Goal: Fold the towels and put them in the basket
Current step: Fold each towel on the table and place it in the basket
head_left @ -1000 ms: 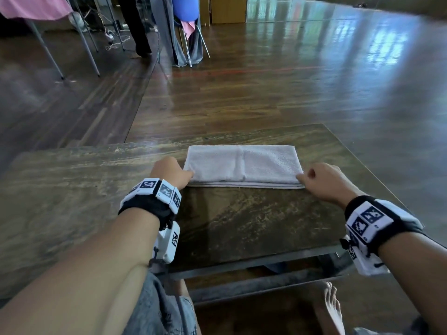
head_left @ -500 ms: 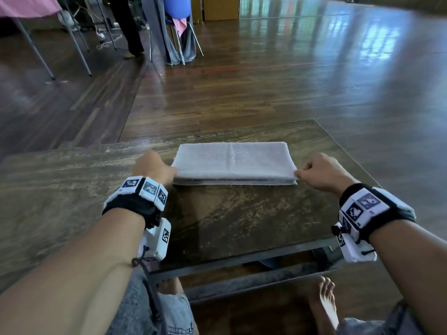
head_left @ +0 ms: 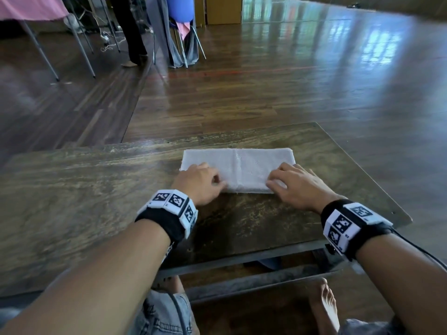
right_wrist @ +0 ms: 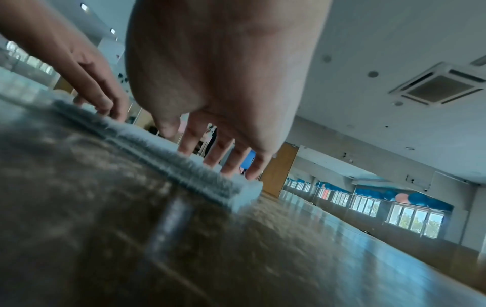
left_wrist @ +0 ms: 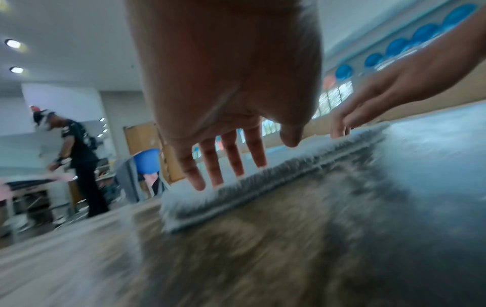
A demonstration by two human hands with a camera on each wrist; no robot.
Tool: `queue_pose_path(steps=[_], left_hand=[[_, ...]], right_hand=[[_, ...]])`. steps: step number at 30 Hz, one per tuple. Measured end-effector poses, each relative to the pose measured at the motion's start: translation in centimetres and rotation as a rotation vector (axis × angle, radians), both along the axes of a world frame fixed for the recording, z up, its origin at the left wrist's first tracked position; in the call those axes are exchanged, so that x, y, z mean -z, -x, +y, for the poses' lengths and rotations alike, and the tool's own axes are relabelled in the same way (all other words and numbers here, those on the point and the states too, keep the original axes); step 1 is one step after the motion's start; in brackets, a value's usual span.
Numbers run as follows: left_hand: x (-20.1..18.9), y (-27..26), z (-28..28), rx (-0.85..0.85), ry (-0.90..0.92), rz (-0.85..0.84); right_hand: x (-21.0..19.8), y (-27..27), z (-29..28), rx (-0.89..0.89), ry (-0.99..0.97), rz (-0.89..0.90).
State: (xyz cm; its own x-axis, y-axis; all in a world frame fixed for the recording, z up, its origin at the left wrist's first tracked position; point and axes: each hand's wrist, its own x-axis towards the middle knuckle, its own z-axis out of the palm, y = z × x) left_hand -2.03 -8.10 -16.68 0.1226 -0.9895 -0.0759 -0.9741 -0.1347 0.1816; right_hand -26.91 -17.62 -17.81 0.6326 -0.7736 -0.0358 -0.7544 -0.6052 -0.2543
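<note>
On the table (head_left: pixel 72 189), toward its right half, a towel (head_left: pixel 242 165) is lying as a flat folded strip, long side running across, with a faint crease down its middle. Going from the left, the left hand (head_left: pixel 198 182) is resting on the towel's near left part, fingers (left_wrist: pixel 210 164) spread and nearly straight, tips touching the nap and pinching nothing. Next, between the hands, the bare middle of the towel is showing, its stacked layers visible along the near edge in both wrist views. At the right, the right hand (head_left: pixel 295 187) is lying palm down over the near right part, fingers (right_wrist: pixel 231 160) fanned and pressing the top layer, also gripping nothing. Both hands appear to be smoothing or flattening the folded strip, so the step in hand is probably the pressing between folds. One more fold, end to end, is likely called for: that would need a pinch on one short end while the other hand is holding the middle steady. No basket is showing in any view, so the putting away is not yet done.
</note>
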Motion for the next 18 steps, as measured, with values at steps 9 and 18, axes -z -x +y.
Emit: queue_pose_path(steps=[9,18], left_hand=[[-0.5,4.0,4.5,-0.076,0.089,0.063],[3.4,7.0,2.8,-0.008,-0.02,0.041]], right_hand=[[-1.5,-0.1,5.6,0.058,0.191,0.227],[3.0,-3.4,7.9,-0.082,0.11,-0.092]])
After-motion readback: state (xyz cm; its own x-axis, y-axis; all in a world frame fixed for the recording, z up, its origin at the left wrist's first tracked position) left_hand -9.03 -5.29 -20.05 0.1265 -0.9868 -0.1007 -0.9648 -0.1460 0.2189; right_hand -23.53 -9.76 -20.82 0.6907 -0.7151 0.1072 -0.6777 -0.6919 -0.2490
